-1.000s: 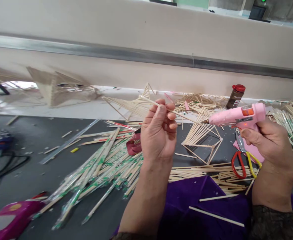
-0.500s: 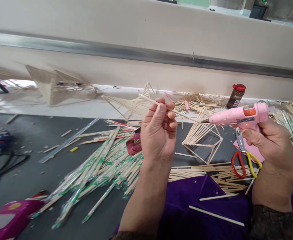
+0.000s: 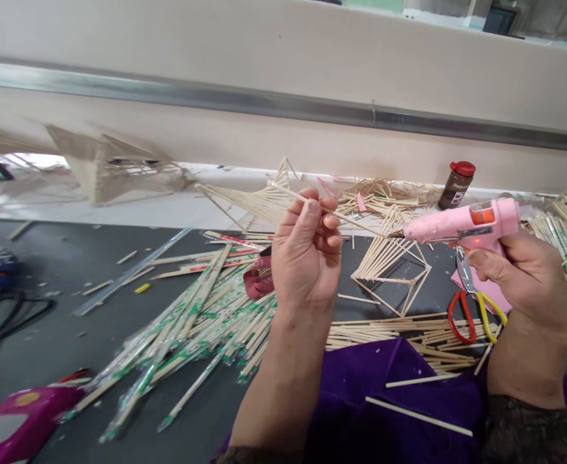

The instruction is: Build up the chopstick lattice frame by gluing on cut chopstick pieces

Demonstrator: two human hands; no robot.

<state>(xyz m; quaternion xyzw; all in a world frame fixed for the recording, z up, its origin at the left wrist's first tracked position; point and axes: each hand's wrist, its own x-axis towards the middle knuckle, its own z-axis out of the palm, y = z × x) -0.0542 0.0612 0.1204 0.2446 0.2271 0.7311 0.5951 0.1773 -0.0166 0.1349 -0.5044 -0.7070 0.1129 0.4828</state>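
Observation:
My left hand [image 3: 307,254] is raised mid-frame, thumb and fingers pinched on a thin wooden stick [image 3: 361,225] that slants down to the right. My right hand [image 3: 525,283] grips a pink glue gun [image 3: 462,223] by its handle, the nozzle touching the stick's right end. Beneath them on the dark table lies a fan-shaped frame of glued sticks [image 3: 390,261]. A row of loose sticks [image 3: 409,332] lies just past the purple cloth [image 3: 399,393] on my lap.
A heap of green-wrapped chopsticks [image 3: 191,328] spreads to the left. Red and yellow scissors [image 3: 471,312] lie under the glue gun. A red-capped brown bottle [image 3: 456,185] stands by the wall. Stick models [image 3: 114,167] sit on the white ledge. A magenta object [image 3: 22,419] lies bottom left.

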